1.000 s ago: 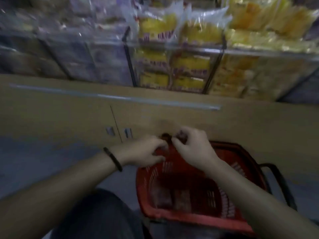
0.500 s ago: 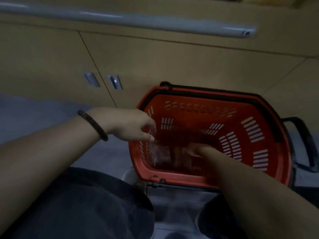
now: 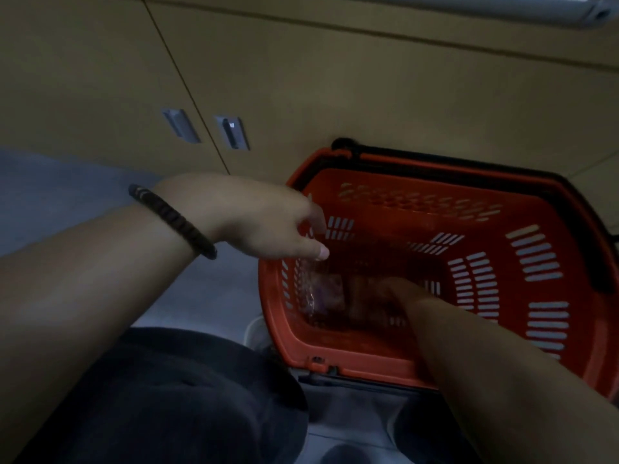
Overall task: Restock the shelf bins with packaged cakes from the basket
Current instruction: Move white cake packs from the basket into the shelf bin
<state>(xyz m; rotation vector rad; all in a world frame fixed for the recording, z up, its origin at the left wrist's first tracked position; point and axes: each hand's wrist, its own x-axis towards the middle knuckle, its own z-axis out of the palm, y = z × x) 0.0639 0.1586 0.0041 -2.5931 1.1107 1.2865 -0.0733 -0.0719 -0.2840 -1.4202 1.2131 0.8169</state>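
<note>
A red plastic basket (image 3: 418, 182) stands on the floor against the cabinet base, its black handle (image 3: 469, 160) folded down along the far rim. A few clear-wrapped packaged cakes (image 3: 326, 291) lie in its dim bottom at the near left. My right hand (image 3: 407, 293) reaches deep into the basket and rests against the packets; its fingers are blurred and dark. My left hand (image 3: 268, 222), with a dark bracelet on the wrist, hovers over the basket's left rim. It holds nothing and its fingers are loosely apart.
Tan cabinet doors (image 3: 318, 78) with two small metal pulls (image 3: 181, 125) (image 3: 232, 132) rise right behind the basket. Grey floor (image 3: 50, 195) lies to the left. My dark-trousered knee (image 3: 167, 396) fills the lower left, close to the basket's near rim.
One second ago both hands were together above the basket with the shelf bins in sight. The view has dropped, my right hand has gone down into the basket, and my left hand moved to its left rim.
</note>
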